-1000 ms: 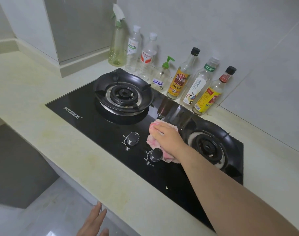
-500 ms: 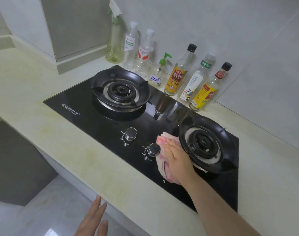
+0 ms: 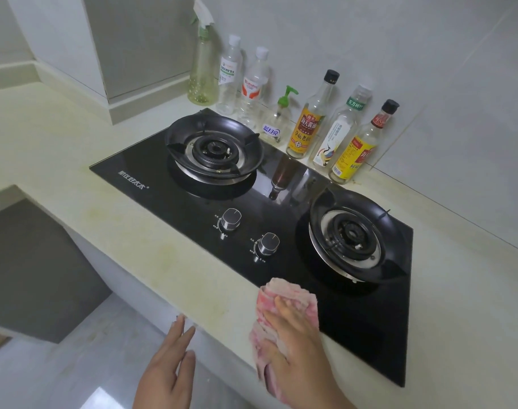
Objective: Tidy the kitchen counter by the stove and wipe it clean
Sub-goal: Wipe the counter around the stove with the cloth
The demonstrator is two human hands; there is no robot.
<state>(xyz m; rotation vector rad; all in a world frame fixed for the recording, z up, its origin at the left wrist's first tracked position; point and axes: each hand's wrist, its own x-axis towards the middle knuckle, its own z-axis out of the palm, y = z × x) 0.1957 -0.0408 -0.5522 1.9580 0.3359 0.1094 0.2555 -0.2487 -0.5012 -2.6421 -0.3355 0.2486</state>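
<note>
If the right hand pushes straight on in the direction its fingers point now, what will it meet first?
Most likely the nearer control knob. The right hand, flat on the pink cloth, points over bare black stove glass toward it, though the angle is uncertain.

Count on site: 1 black stove (image 3: 169, 178) with 2 burners, left burner (image 3: 215, 150) and right burner (image 3: 353, 234), and 2 knobs, left knob (image 3: 231, 219) and right knob (image 3: 269, 243). Bottles, 7 total in one row: 1 spray bottle (image 3: 202, 75), 2 clear water bottles (image 3: 229, 75) (image 3: 254, 87), 1 pump bottle (image 3: 276, 125), 3 sauce bottles (image 3: 309, 122) (image 3: 338, 134) (image 3: 358, 149). Also 1 pink cloth (image 3: 287, 293) and 2 hands, left hand (image 3: 166, 370) and right hand (image 3: 296, 343).
</note>
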